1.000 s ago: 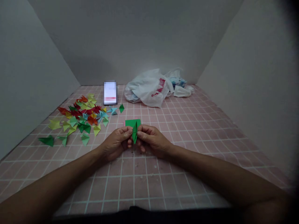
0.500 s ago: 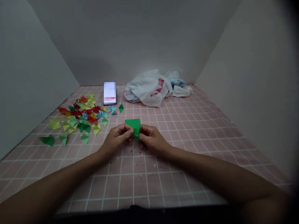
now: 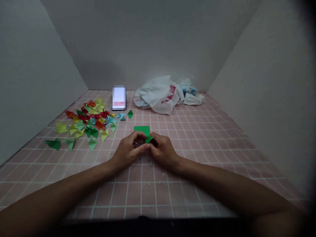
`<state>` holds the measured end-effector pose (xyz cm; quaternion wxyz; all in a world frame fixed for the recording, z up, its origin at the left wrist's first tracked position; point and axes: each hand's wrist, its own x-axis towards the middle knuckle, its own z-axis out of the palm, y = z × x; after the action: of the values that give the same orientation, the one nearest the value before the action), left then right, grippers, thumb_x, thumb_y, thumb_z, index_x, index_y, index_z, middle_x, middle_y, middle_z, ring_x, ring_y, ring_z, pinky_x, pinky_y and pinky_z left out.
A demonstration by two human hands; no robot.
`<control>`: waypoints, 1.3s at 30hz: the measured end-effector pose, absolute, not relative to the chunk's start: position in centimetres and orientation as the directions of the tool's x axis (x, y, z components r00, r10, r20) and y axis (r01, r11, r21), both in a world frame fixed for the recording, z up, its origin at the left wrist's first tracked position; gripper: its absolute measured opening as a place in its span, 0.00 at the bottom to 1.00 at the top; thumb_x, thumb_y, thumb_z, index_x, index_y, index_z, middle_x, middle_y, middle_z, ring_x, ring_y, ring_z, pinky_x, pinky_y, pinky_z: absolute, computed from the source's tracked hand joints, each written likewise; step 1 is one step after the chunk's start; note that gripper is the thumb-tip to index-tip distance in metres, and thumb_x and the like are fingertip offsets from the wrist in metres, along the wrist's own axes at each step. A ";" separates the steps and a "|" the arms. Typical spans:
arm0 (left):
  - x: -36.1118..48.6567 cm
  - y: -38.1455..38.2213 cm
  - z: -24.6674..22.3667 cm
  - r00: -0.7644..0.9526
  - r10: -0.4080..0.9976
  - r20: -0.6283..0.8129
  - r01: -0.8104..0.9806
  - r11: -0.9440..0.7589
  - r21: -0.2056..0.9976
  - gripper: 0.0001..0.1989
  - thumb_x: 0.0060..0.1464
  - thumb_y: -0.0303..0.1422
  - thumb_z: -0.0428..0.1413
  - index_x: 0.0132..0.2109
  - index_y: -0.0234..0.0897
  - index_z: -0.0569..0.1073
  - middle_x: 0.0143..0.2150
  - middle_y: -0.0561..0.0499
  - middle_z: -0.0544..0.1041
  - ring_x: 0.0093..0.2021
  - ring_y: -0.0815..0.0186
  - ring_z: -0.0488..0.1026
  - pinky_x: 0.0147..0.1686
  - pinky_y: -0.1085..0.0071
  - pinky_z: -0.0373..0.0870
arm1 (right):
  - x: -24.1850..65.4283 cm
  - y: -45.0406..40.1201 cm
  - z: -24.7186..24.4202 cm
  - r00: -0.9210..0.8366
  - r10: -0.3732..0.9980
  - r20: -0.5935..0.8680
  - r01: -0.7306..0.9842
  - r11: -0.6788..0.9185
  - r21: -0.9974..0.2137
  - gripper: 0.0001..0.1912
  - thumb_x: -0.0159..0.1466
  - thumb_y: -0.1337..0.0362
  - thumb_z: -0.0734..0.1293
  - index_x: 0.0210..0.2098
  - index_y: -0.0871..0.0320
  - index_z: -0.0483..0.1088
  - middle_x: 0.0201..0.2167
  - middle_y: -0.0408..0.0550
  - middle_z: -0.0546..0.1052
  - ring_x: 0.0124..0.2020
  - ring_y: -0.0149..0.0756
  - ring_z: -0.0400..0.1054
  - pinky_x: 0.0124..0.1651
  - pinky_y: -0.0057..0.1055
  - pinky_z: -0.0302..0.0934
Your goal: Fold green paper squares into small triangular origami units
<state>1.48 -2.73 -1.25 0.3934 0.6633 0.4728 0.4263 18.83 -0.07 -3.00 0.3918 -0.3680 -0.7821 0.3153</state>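
Just ahead of me, my right hand (image 3: 164, 149) pinches a small folded piece of green paper (image 3: 149, 139), with its fingers partly hidden behind it. My left hand (image 3: 130, 147) curls in from the other side, its thumb and fingertips closed at the paper's left edge. A pointed flap of the paper shows between the two hands. Right behind my left fingers lies a flat green paper square (image 3: 142, 129), its near part covered by the hand.
A spread of folded paper cranes (image 3: 92, 131) in several colours lies at the left. A single green folded piece (image 3: 130, 114) sits apart. Behind stand a phone (image 3: 118, 97) and a white plastic bag (image 3: 158, 95). Small scraps dot the pink checked cloth (image 3: 192, 184); walls enclose three sides.
The green paper in my hands has turned, and a narrow pointed flap now shows. My left hand has shifted its grip, its fingers more arched. The view has moved slightly.
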 end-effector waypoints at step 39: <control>2.1 -4.0 -0.5 0.148 0.841 0.520 0.657 -0.477 0.584 0.04 0.51 0.31 0.59 0.29 0.42 0.70 0.24 0.51 0.72 0.26 0.63 0.71 0.28 0.71 0.65 | 18.5 -1.4 -2.3 -0.278 0.766 0.580 0.354 0.642 -0.680 0.08 0.61 0.71 0.60 0.29 0.53 0.56 0.23 0.39 0.63 0.24 0.31 0.56 0.29 0.30 0.50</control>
<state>2.08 -3.97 -0.53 0.1096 0.7497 0.4995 0.4200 18.51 -1.39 -2.34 0.4782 -0.3640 -0.7697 0.2153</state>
